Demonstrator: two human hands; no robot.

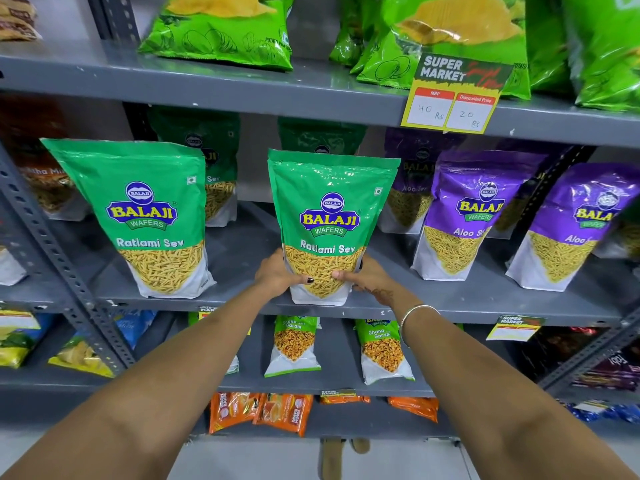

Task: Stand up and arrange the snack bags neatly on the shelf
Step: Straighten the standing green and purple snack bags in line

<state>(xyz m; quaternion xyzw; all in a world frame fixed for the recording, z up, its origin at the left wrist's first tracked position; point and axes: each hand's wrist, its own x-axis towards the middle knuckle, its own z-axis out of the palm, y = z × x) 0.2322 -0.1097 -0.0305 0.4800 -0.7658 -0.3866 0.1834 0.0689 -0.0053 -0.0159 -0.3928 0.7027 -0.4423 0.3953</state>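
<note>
Thumbs on the front, low down: my left hand (282, 273) and right hand (367, 277) clamp the bottom corners of the middle Ratlami Sev bag (329, 220) from either side, the rest of the fingers hidden behind the pouch. Grip is closed on the bag, both sides. I hold it at the base because that is where the gusset sits; steering from there lets me square the foot to the shelf edge (485, 311) without crushing the puffed top. Bag stands upright, front label facing out, its white base at the very front of the middle shelf; whether it bears its full weight there I cannot tell. To my left the second Ratlami Sev bag (145, 216) stands near, leaning a little to the left, with a clear gap between the two. To my right two purple Aloo Sev bags (474, 216) stand in the same front row, well apart from my bag. More green and purple pouches sit dimly behind, so this looks like the front facing row. A price tag (453, 95) hangs from the shelf above, beneath bright green wafer bags (221, 29). My guess: this bag is nearly set, wants only a slight nudge; the leaning neighbour is next.
</note>
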